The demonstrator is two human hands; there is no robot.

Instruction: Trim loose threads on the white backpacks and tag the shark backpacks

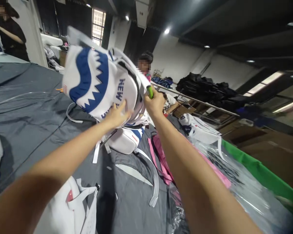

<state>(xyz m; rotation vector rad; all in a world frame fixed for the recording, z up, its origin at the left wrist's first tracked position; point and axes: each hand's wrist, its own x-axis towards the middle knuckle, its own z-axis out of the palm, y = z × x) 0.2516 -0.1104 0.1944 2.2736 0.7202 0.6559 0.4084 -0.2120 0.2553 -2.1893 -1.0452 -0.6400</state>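
A white backpack with blue wavy bands, a zigzag pattern and blue lettering is tilted above the table, slightly blurred. My left hand lies against its lettered front, fingers spread. My right hand is closed at the backpack's right edge, by a white strap. A small bright green piece sticks out of that fist; its kind is hidden. Below the lifted one, another white and blue backpack rests on the table, its straps trailing toward me.
Grey cloth covers the table. White bags lie near left; pink fabric and clear plastic are at right, beside a green edge. People stand at far left and beyond the backpack. Black bags are piled behind.
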